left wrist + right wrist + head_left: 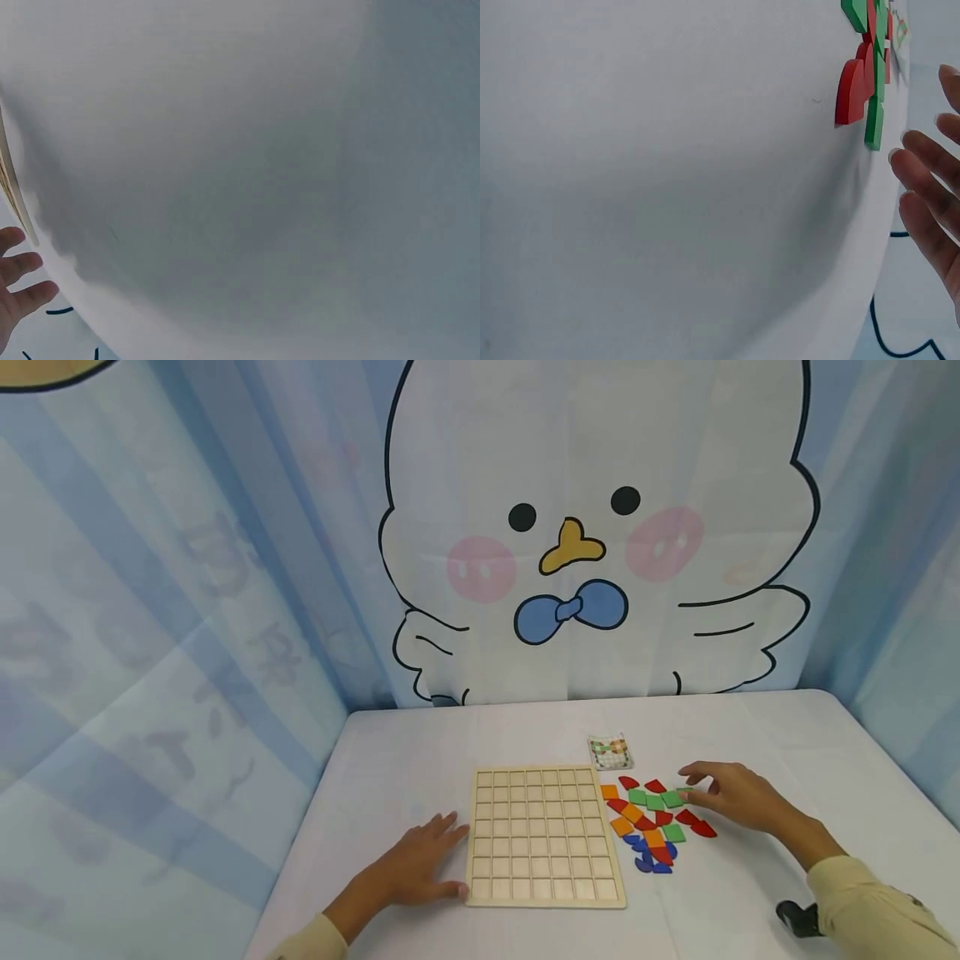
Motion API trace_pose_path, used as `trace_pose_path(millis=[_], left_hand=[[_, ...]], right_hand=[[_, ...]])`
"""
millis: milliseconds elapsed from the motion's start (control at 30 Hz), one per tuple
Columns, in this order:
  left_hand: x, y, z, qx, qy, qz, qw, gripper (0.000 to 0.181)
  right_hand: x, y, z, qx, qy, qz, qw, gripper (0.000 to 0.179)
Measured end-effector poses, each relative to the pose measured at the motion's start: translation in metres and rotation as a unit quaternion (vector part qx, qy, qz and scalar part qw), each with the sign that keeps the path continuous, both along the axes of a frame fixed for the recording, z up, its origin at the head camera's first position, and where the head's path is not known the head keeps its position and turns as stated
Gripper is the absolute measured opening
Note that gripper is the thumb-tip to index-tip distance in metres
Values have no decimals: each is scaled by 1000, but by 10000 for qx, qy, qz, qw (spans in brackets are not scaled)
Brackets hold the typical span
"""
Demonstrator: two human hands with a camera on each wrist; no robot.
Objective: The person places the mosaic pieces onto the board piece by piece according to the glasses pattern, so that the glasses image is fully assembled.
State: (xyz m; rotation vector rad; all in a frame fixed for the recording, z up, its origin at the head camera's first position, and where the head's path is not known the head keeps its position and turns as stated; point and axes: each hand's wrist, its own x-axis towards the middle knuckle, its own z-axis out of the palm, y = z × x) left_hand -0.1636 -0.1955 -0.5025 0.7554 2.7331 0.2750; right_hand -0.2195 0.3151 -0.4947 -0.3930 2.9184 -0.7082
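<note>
A light wooden grid board (542,843) lies on the white table, its cells bare. Beside its left edge is my left hand (422,865), fingers spread, thumb at the lower left corner; the left wrist view catches its fingertips (31,297) near the board's edge. To the board's right lies a loose cluster of flat pieces: green squares (673,833), red rounded pieces (703,829), orange squares (622,826) and blue pieces (643,865). My right hand (738,797) hovers at the cluster's far right, thumb and fingers apart near a green square; nothing shows in its grasp.
A small card (611,752) printed with a coloured grid pattern lies behind the board's far right corner. Near the right sleeve sits a black object (798,918), partly hidden. A curtain with a cartoon figure (570,643) hangs behind the table's far edge.
</note>
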Motion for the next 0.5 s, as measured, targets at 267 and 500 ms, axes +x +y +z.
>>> trace_pose_path(millis=[267,500], left_hand=[[3,4,-1,-120,-30,-33,9999,97],[5,7,-1,-195,-102,-21,9998,100]], right_hand=[[-16,-11,-11,5,-122,71,9999,32],[-24,-20,-12,102,-188,56,9998,29]])
